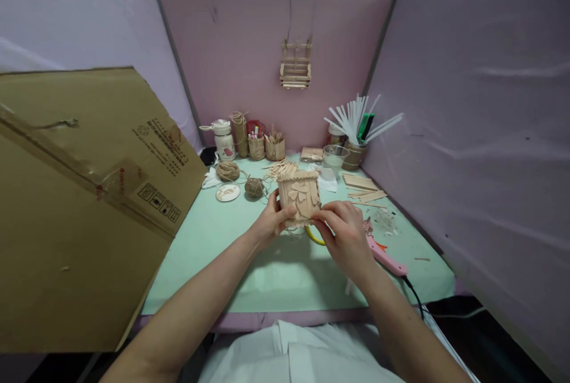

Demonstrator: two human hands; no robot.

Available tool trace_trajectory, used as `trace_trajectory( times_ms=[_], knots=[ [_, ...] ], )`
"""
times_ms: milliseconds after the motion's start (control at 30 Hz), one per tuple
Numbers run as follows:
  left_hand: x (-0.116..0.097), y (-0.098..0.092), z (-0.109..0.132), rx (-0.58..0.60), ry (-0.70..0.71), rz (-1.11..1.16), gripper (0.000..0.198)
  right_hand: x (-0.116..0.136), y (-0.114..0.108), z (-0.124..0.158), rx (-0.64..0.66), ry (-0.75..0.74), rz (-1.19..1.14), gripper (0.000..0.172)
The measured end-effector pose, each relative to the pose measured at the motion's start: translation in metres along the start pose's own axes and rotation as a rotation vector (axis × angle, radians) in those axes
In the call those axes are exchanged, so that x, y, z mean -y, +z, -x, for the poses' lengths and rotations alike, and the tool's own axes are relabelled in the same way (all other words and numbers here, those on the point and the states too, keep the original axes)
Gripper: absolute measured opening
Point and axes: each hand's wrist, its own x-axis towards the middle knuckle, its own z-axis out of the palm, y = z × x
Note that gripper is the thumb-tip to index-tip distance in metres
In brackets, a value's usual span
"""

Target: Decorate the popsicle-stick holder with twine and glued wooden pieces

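Observation:
A small box made of wooden craft sticks (299, 198) is held up over the table, with petal-shaped wooden pieces on its front. My left hand (272, 217) grips its left side, thumb across the front. The fingers of my right hand (342, 231) pinch the box's lower right corner; whether a small piece is between them I cannot tell. Below the box, a yellow ring (314, 237) shows in part. To the right of my right hand lies a pink glue gun (386, 257), partly hidden by that hand.
Twine balls (227, 170), a white round disc (228, 193) and stick-filled pots (275, 146) stand at the back left. Back right are a plastic cup (333, 160), white glue sticks (356, 119) and flat wooden strips (360, 182). A large cardboard sheet (89, 211) leans at left.

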Motion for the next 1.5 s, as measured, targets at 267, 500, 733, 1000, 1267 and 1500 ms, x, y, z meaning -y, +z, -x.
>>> trace_trajectory(
  times_ms=[267, 500, 733, 1000, 1267, 1500],
  knots=[
    [0.003, 0.001, 0.001, -0.014, 0.068, -0.057, 0.1, 0.005, -0.005, -0.005, 0.047, 0.007, 0.114, 0.012],
    [0.003, 0.001, 0.001, -0.031, 0.074, -0.088, 0.107, 0.004, -0.001, -0.006, 0.036, 0.012, 0.19, 0.007],
    [0.005, -0.001, 0.001, -0.025, 0.066, -0.126, 0.106, 0.004, -0.001, -0.008, 0.051, 0.024, 0.186, 0.007],
    [0.005, -0.001, 0.002, -0.022, 0.062, -0.097, 0.103, 0.001, 0.006, -0.004, -0.051, 0.083, 0.09, 0.013],
    [0.003, 0.002, 0.003, -0.005, 0.005, -0.062, 0.099, -0.011, 0.024, 0.001, -0.121, 0.445, -0.316, 0.064],
    [0.007, 0.004, 0.002, -0.012, -0.003, -0.048, 0.093, -0.019, 0.045, 0.005, -0.072, 0.637, -0.758, 0.078]
  ],
)
